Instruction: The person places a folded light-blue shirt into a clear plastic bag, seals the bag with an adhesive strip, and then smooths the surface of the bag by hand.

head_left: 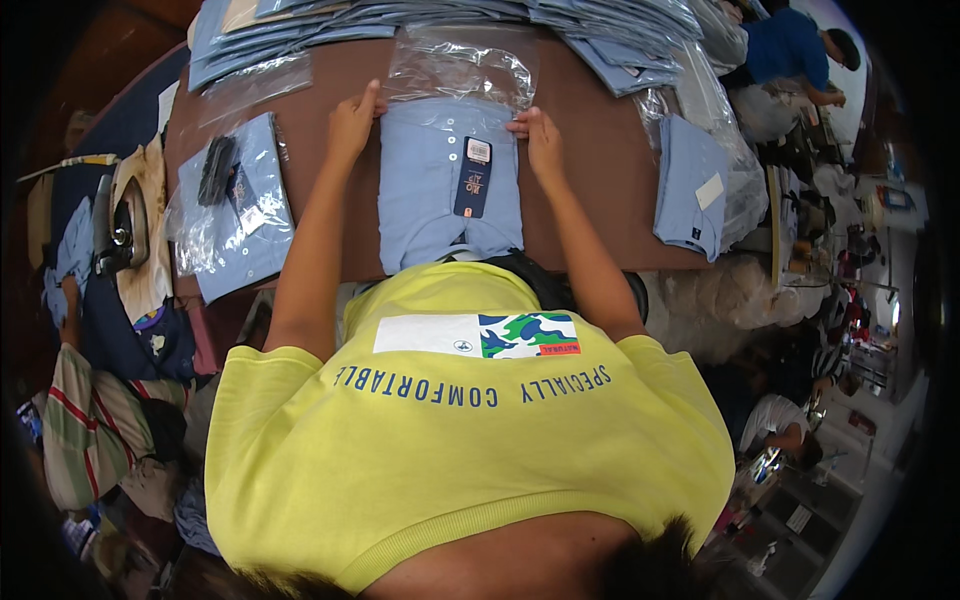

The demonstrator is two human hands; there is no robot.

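Head view. One folded light-blue shirt (405,205), flat on a brown tabletop (590,185) directly before the person, its near edge close to the yellow T-shirt (460,430). Down its front: white buttons and a dark blue hang tag (470,190) with a white sticker. Beyond its far edge, one clear plastic bag (462,62), laid loose.

Left hand (352,120): at the shirt's far left corner, index finger extended away from the person, thumb toward the shirt's edge; whether it grips the plastic cannot be told.

Right hand (542,140): at the far right corner, fingers bent, tips touching the shirt's right edge; whether they pinch shirt or plastic cannot be told. The shirt lies between the two sets of fingers.

Left of the left forearm: one bagged blue shirt (250,245), a black object (215,170) on top. Right of the right forearm, well apart: one folded blue shirt (683,165) with a white label. Along the far edge: stacked blue shirts (620,50). Far left: an iron (128,220).
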